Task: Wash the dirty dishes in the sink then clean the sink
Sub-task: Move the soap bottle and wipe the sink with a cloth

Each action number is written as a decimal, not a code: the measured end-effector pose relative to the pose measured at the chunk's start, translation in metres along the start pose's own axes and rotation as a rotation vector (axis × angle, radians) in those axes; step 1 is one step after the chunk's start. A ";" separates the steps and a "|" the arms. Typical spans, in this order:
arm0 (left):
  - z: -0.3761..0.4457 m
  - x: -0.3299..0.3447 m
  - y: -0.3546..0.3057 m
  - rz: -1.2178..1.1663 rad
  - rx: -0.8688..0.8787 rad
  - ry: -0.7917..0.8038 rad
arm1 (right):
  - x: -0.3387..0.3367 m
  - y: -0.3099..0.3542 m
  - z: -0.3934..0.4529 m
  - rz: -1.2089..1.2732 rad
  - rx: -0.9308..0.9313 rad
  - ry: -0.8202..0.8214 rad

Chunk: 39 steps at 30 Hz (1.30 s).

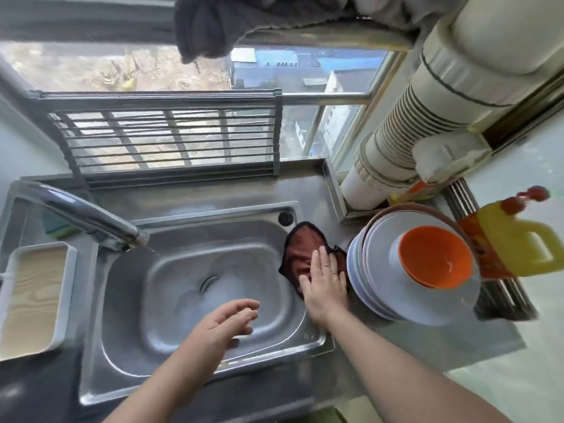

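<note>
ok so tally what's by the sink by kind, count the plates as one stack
orange bowl: 1
plate stack: 1
brown cloth: 1
yellow detergent jug: 1
white tray: 1
faucet: 1
total: 6

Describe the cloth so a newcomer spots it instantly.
Start at the steel sink and go to its right rim. The cloth lies there, crumpled, under the flat right hand, beside the stacked plates. It is the only dark reddish-brown fabric there.

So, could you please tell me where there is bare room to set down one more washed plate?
Free: the counter strip nearest you, below the plate stack, and the sink basin. Crowded: the right rim, under the right hand and cloth.
</note>
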<state>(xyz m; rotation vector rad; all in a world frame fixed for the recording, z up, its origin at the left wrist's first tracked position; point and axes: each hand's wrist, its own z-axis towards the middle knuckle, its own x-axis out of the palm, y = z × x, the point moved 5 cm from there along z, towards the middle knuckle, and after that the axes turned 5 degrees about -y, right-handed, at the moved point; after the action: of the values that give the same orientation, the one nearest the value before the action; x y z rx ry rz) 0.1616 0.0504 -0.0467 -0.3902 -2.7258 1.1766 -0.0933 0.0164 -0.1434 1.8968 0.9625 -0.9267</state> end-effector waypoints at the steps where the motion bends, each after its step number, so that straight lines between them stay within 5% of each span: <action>1: 0.003 0.001 0.000 0.036 0.005 0.000 | 0.007 -0.014 -0.020 0.038 0.002 0.005; 5: 0.016 -0.007 0.020 0.244 0.004 0.004 | 0.032 -0.073 -0.099 0.063 0.044 -0.015; 11: 0.039 -0.071 0.072 0.970 0.113 -0.087 | 0.011 -0.147 -0.147 0.105 0.201 -0.114; 19: 0.039 -0.131 0.089 1.030 0.277 -0.282 | -0.023 -0.192 -0.103 0.031 0.624 -0.231; 24: 0.028 -0.136 0.080 0.918 0.327 -0.369 | 0.026 -0.097 -0.144 0.164 0.241 -0.507; 29: 0.008 -0.143 0.076 0.971 0.423 -0.409 | 0.037 -0.037 -0.183 0.874 0.392 -0.622; 31: 0.001 -0.154 0.080 1.120 0.478 -0.417 | 0.026 -0.015 -0.192 0.957 0.219 -0.596; 34: -0.005 -0.173 0.090 1.314 0.545 -0.366 | 0.032 0.036 -0.201 0.766 -0.197 -0.379; 39: 0.003 -0.194 0.102 1.262 0.571 -0.408 | 0.142 0.181 -0.215 0.016 -0.802 0.062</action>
<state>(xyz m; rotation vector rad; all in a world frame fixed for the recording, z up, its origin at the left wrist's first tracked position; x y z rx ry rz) 0.3646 0.0585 -0.1296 -2.0949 -2.0463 2.3658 0.1779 0.1735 -0.1179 1.2438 1.1331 -0.3694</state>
